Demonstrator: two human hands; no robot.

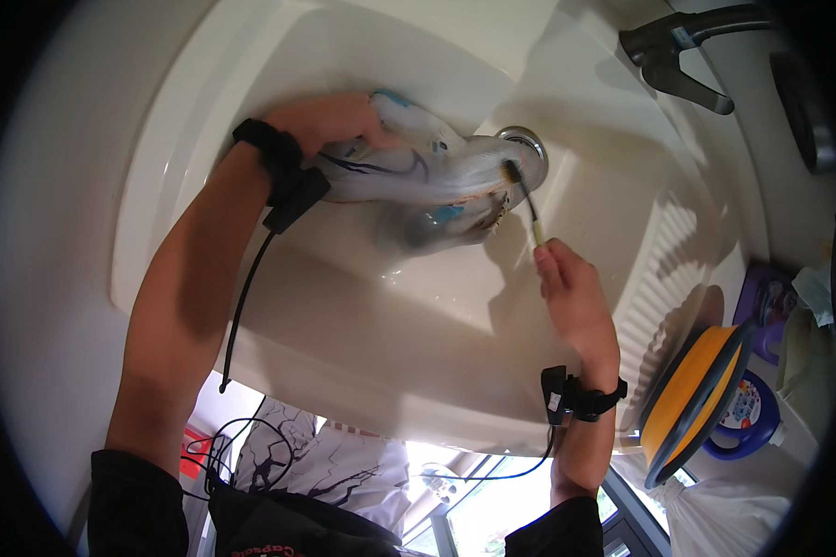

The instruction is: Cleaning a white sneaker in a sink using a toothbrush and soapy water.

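Observation:
A wet white shoe [453,170] with a dark curved stripe lies on its side in the cream sink basin [418,320]. My left hand [324,122] grips it at the left end, and its right end partly covers the metal drain [538,150]. In my right hand [575,289] is a slim brush [531,209] with a pale handle; its dark bristles touch the right end of the shoe. Below that shoe, a greyish shoe-like item [453,226] with a teal patch sits partly hidden, and I cannot tell if it is a second shoe.
A dark faucet [669,49] reaches in at the upper right. Ribbed washboard slopes [669,257] form the basin's right side. Beside it stand a yellow-and-grey collapsible basin [693,404] and a blue detergent bottle [749,418]. Cables [240,313] hang from devices strapped to both wrists.

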